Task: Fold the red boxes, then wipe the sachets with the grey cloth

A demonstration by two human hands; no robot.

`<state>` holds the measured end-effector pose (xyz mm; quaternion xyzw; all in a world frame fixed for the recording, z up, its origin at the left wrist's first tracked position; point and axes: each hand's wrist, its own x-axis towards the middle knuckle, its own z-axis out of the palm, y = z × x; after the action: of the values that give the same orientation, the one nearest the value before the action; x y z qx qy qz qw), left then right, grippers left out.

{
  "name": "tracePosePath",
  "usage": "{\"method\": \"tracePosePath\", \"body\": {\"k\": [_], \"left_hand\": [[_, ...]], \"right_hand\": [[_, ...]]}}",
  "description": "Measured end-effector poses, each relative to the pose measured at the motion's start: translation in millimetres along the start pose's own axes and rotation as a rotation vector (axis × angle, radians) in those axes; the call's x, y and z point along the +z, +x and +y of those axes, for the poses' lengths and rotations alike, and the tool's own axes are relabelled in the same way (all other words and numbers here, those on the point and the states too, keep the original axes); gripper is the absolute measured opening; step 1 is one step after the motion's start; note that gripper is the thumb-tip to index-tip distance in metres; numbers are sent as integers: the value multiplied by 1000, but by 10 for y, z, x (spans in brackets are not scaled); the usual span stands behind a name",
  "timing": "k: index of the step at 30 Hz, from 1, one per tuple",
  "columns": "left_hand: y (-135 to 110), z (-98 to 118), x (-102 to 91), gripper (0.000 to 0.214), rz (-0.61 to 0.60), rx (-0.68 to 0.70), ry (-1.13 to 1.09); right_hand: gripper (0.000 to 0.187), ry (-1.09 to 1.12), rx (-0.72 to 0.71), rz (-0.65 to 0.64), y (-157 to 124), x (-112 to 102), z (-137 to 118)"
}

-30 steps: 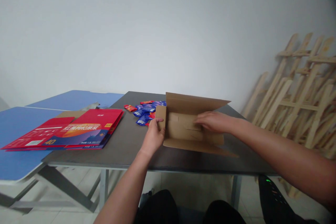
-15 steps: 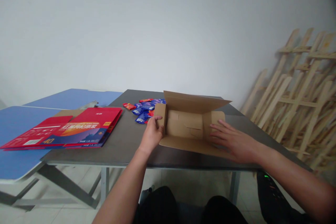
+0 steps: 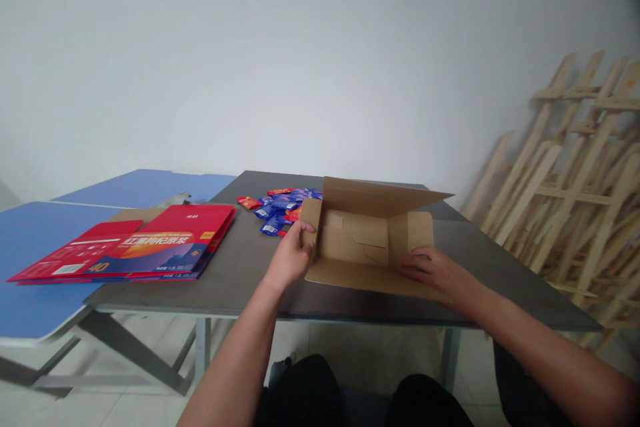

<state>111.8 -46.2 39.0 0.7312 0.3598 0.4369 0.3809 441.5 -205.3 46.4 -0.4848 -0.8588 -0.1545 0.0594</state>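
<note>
An open brown cardboard box (image 3: pixel 360 240) lies on its side on the dark grey table (image 3: pixel 240 267), its mouth towards me and its flaps spread. My left hand (image 3: pixel 290 260) grips the box's left side flap, fingers curled round its edge. My right hand (image 3: pixel 433 270) rests on the lower front flap by the right side flap, fingers bent and pressing down on the cardboard. A heap of small blue and red sachets (image 3: pixel 277 207) lies just behind the box's left end.
A stack of flat red and blue printed cartons (image 3: pixel 140 247) lies on the table's left part, overlapping a blue table (image 3: pixel 35 240). Wooden frames (image 3: pixel 575 173) lean against the wall at the right. My dark-trousered knees (image 3: pixel 350 400) show below the table edge.
My right hand has left the inside of the box and moved down and right onto the lower front flap. The right side flap now stands folded in. My left hand kept its grip.
</note>
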Motion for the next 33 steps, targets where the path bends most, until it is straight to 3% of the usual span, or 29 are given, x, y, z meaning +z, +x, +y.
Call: {"method": "tracePosePath", "body": {"k": [4,13,17,20,23,26,27,31,33], "left_hand": [[-7,27,-4,27,-16,-15,-15],[-10,26,-31,24,-17,34,62],[-23,40,-46,26,-21,18,3],[-16,81,-68,30,-7,84,-82],[25,80,-72,36,131,119,-223],[78,-30,-3,32,345,27,-321],[88,-87,43,29,367,-21,-301],[53,-326,295,20,31,-64,-25],[4,-413,411,18,-78,-76,52]], "right_hand": [[54,-18,-26,-36,16,-29,34],[35,-136,-105,64,-10,91,88],[36,-77,-69,70,-52,136,149],[37,-11,-27,77,-83,96,199],[33,25,25,116,-79,-15,276],[25,-2,56,159,6,-171,395],[24,-21,71,178,56,-222,444],[33,-99,148,242,345,-369,682],[35,-110,140,219,529,-394,815]]}}
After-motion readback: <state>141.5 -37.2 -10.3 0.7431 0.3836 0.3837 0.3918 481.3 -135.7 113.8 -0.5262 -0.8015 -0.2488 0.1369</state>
